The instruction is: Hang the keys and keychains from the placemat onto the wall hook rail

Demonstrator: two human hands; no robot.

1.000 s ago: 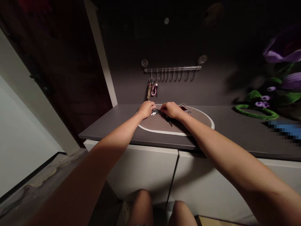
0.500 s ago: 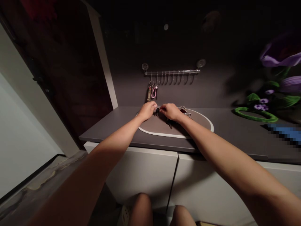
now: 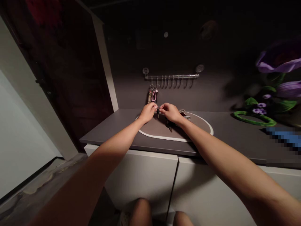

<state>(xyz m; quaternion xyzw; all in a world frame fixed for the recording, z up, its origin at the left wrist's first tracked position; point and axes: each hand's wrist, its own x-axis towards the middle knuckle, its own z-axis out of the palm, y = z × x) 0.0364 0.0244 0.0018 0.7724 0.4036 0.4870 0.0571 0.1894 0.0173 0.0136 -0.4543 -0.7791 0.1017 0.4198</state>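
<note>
My left hand (image 3: pixel 149 112) and my right hand (image 3: pixel 171 112) meet over an oval mat (image 3: pixel 152 127) with a white rim. Between their pinched fingertips is a small key ring (image 3: pixel 158 107), and a dark-headed key (image 3: pixel 158 113) hangs down from it. Both hands are closed on this ring. More keys (image 3: pixel 169 128) lie on the mat below my right hand. Just right of that hand rests a metal clip (image 3: pixel 186 117) with a dark reddish piece, partly covered by the wrist.
A clear hook rail (image 3: pixel 174 76) is fixed to the wall by suction cups. A strap keychain (image 3: pixel 150 95) and a pink carabiner (image 3: pixel 154 95) hang at its left end. Purple artificial flowers (image 3: pixel 260 108) and a blurred blue item (image 3: pixel 284 137) occupy the right counter. A dark door stands left.
The view has tilted up slightly, so everything sits a little lower. My hands stay on the ring, and the key below it now shows more clearly.
</note>
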